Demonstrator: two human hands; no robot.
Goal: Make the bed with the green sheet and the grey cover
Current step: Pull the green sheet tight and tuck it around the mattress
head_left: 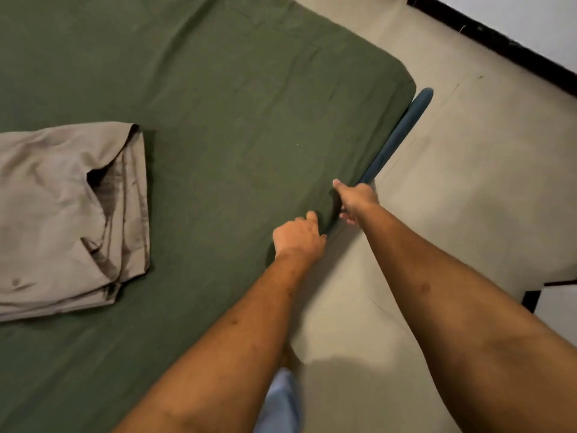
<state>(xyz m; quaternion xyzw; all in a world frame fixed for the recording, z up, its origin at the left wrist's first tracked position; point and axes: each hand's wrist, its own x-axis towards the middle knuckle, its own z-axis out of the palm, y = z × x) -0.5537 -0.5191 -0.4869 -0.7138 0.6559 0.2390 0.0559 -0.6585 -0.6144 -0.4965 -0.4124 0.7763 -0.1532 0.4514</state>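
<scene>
The green sheet (237,120) lies spread over the mattress and fills most of the view. A folded grey cover (62,214) rests on it at the left. My left hand (298,235) grips the green sheet at the bed's right edge, fingers curled over the side. Just beyond it, my right hand (356,198) grips the same edge of the sheet, thumb on top, fingers tucked down beside the mattress. A small fold of sheet bunches between the two hands.
A blue bed frame rail (402,126) runs along the mattress's right side. Pale floor (468,170) lies to the right, with a black skirting board (499,42) along the white wall. A dark-edged piece of furniture (549,295) stands at the right edge.
</scene>
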